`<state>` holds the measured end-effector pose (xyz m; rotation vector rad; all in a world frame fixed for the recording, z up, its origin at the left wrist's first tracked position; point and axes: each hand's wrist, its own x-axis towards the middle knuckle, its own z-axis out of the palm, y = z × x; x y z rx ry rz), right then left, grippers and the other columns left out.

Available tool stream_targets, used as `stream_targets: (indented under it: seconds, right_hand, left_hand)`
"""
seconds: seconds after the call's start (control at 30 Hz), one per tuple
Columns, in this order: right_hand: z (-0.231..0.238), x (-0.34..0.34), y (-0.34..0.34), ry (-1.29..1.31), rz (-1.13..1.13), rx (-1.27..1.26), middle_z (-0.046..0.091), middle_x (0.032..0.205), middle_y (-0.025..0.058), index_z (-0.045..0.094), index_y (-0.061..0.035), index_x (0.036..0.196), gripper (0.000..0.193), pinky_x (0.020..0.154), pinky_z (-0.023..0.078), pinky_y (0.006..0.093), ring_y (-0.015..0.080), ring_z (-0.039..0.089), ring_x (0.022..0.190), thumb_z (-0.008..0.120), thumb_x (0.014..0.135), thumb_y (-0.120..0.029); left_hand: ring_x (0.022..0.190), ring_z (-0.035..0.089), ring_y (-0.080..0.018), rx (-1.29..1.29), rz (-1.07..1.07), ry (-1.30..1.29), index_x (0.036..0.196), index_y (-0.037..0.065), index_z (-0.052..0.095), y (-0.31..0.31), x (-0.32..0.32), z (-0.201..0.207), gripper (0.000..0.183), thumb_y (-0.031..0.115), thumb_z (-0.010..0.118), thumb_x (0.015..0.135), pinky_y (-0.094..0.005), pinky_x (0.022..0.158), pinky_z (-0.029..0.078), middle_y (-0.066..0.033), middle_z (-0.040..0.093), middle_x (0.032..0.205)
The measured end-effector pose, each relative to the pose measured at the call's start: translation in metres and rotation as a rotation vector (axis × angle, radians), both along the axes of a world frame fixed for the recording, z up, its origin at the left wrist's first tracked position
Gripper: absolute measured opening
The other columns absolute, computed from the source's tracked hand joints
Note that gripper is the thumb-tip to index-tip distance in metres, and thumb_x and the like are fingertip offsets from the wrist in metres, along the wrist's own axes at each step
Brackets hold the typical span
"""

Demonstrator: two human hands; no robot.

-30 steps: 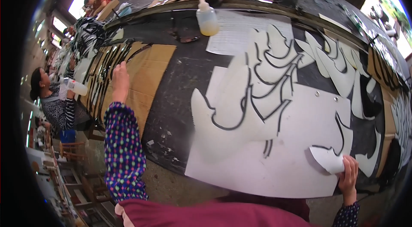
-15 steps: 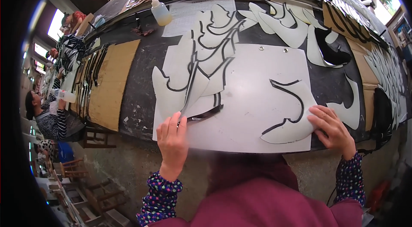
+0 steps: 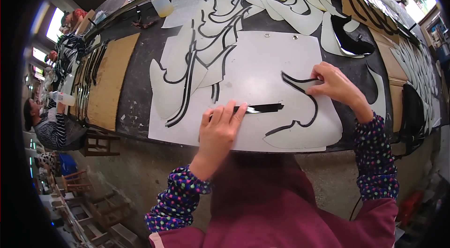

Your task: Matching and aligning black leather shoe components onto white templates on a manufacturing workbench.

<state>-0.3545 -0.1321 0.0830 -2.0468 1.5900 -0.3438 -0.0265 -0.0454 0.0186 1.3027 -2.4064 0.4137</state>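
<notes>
A white board lies on the dark workbench in front of me. My left hand rests flat on the board, fingertips on the end of a black strip. My right hand pinches the upper edge of a white curved piece with black trim that lies on the board's right side. To the left sits a stack of similar white black-edged pieces, partly overlapping the board.
More white curved pieces and a black piece lie at the back of the bench. A plastic bottle stands at the back left. Brown cardboard sheets lie left, and a seated person is at the far left.
My left hand has slid right onto the black strip on the board. My right hand has moved up to the top edge of the curved piece. The view has shifted closer.
</notes>
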Motion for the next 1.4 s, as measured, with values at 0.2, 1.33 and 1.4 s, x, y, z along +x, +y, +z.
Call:
stream_targets:
  seconds: [0.2,1.33,1.4]
  right_hand:
    - [0.089,-0.038,0.010,-0.380,-0.100,-0.260,0.071,0.098,0.0117,0.057,-0.0022,0.088,0.008,0.082,0.052,0.0303,0.0170,0.067,0.091,0.063,0.087,-0.007]
    - [-0.028,0.074,0.062,-0.212,0.185,-0.123,0.059,0.076,0.0048,0.061,-0.0053,0.085,0.010,0.070,0.038,0.0338,0.0230,0.055,0.070,0.072,0.086,-0.006]
    - [-0.028,0.075,0.061,-0.217,0.168,-0.119,0.058,0.075,0.0046,0.061,-0.0055,0.084,0.010,0.069,0.037,0.0336,0.0226,0.055,0.070,0.071,0.086,-0.007]
  left_hand:
    - [0.124,0.053,-0.0284,0.177,0.033,0.045,0.138,0.010,0.060,0.008,0.002,0.013,0.060,-0.005,0.059,0.080,-0.0392,0.106,0.038,-0.0111,0.054,0.141]
    - [0.097,0.064,-0.0197,0.206,-0.370,0.243,0.109,0.002,0.075,-0.004,-0.003,0.004,0.029,0.003,0.069,0.081,-0.0349,0.084,0.054,-0.0092,0.071,0.111]
    - [0.097,0.064,-0.0199,0.208,-0.373,0.242,0.109,0.002,0.075,-0.005,-0.003,0.004,0.029,0.003,0.069,0.081,-0.0350,0.084,0.054,-0.0094,0.071,0.111]
